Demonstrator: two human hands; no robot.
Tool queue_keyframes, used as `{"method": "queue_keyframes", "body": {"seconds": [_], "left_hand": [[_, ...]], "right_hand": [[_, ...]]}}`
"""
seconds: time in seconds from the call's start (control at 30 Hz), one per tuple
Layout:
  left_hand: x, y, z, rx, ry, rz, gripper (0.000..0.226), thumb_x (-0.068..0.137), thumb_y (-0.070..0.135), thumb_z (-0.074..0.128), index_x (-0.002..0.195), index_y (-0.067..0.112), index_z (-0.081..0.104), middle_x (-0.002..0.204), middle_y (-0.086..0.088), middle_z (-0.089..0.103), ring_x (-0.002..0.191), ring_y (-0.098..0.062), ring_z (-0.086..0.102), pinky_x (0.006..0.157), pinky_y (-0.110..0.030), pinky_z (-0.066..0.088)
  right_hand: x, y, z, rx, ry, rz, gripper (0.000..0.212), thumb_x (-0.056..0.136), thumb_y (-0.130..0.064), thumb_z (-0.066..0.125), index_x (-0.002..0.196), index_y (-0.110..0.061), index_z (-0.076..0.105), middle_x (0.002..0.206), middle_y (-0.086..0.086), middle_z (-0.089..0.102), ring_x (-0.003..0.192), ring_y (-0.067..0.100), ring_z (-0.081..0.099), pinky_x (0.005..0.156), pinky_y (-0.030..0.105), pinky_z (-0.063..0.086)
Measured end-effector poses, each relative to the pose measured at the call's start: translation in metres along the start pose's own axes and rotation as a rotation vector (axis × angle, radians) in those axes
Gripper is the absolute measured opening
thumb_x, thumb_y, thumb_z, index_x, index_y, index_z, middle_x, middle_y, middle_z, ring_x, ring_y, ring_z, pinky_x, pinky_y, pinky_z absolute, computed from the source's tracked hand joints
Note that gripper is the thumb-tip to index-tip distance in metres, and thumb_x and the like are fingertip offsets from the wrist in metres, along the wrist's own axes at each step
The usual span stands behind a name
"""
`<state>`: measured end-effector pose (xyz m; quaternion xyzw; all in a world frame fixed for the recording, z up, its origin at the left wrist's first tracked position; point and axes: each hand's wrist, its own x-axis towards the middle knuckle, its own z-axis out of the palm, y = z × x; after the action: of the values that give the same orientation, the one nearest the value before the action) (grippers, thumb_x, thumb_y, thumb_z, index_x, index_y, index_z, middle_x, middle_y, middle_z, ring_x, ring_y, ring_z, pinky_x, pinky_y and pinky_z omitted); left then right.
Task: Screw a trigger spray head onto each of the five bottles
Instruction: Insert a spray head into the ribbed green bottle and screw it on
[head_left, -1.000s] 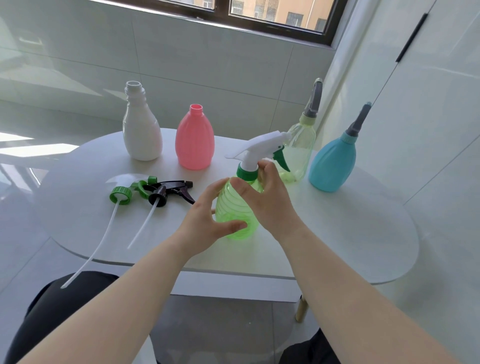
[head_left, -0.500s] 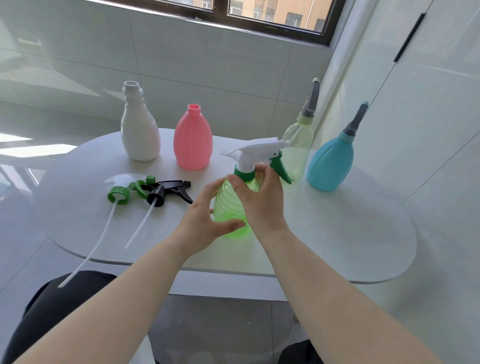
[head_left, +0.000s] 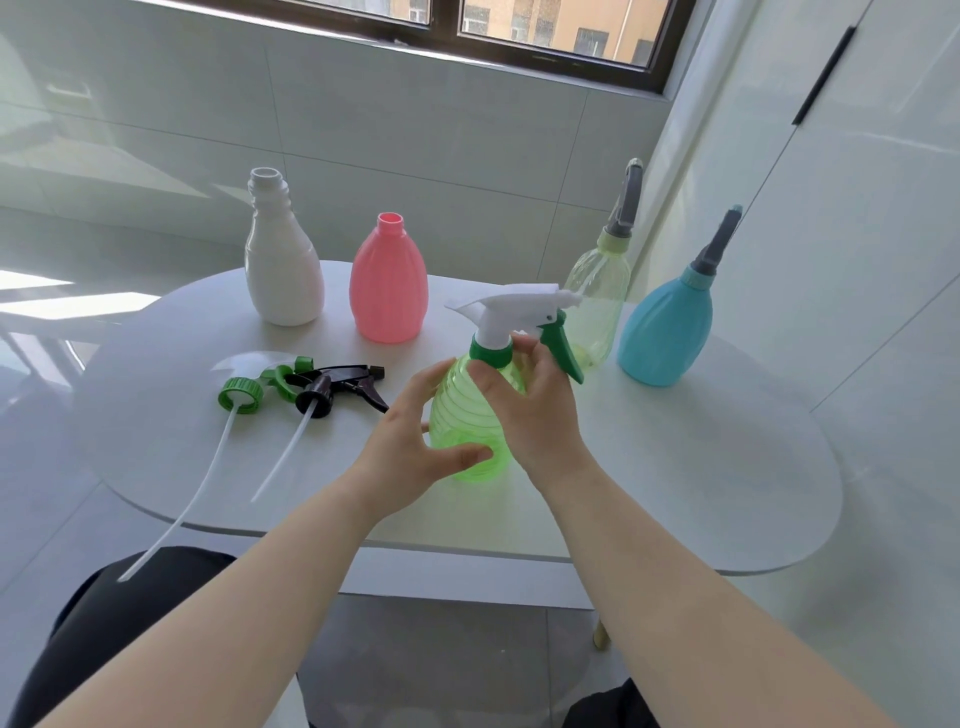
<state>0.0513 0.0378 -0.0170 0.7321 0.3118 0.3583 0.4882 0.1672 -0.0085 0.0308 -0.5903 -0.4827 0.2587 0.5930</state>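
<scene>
green ribbed bottle (head_left: 467, 431) stands near the table's (head_left: 675, 467) front edge, the left hand (head_left: 415, 441) curled round its lower body and the right hand (head_left: 535, 410) pinching the green collar of the white trigger head (head_left: 514, 312) on its neck. white bottle (head_left: 283, 270) and pink bottle (head_left: 388, 291) stand open-necked near the back edge, with two loose heads (head_left: 311, 387) lying toward the left edge.
</scene>
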Motion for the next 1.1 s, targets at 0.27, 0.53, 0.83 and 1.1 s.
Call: {"method": "queue_keyframes", "body": {"seconds": [0.27, 0.53, 0.83, 1.1], "left_hand": [[0.002, 0.001, -0.002, 0.009, -0.02, -0.012, 0.077, 0.063, 0.013, 0.077, 0.109, 0.053, 0.03, 0.111, 0.032, 0.043, 0.1, 0.03, 0.036, 0.075, 0.006, 0.034], [0.003, 0.001, -0.003, 0.003, -0.033, -0.012, 0.076, 0.064, 0.012, 0.077, 0.112, 0.048, 0.031, 0.111, 0.031, 0.043, 0.099, 0.03, 0.036, 0.074, 0.006, 0.034], [0.005, 0.0, -0.003, -0.01, -0.042, -0.03, 0.079, 0.064, 0.011, 0.077, 0.124, 0.037, 0.033, 0.112, 0.027, 0.046, 0.11, 0.006, 0.043, 0.077, 0.002, 0.038], [0.004, 0.0, 0.001, 0.041, 0.01, -0.006, 0.078, 0.061, 0.016, 0.079, 0.112, 0.052, 0.03, 0.11, 0.036, 0.04, 0.098, 0.032, 0.034, 0.077, 0.007, 0.032]], "right_hand": [[0.001, 0.008, -0.005, 0.022, -0.119, 0.02, 0.039, 0.082, -0.02, 0.057, 0.115, -0.033, 0.039, 0.102, -0.024, 0.048, 0.094, -0.019, 0.046, 0.075, -0.001, 0.036], [0.004, 0.005, -0.003, 0.023, 0.018, -0.028, 0.029, 0.074, -0.015, 0.067, 0.076, -0.037, 0.048, 0.084, -0.024, 0.052, 0.076, -0.023, 0.05, 0.067, -0.006, 0.035], [0.007, 0.002, -0.015, 0.051, -0.175, -0.013, 0.03, 0.085, -0.012, 0.052, 0.096, -0.04, 0.053, 0.101, -0.014, 0.06, 0.093, -0.007, 0.053, 0.083, 0.011, 0.039], [0.009, 0.001, 0.004, 0.0, 0.064, 0.05, 0.03, 0.076, -0.018, 0.065, 0.099, -0.021, 0.046, 0.087, -0.023, 0.047, 0.084, -0.011, 0.047, 0.065, -0.006, 0.035]]}}
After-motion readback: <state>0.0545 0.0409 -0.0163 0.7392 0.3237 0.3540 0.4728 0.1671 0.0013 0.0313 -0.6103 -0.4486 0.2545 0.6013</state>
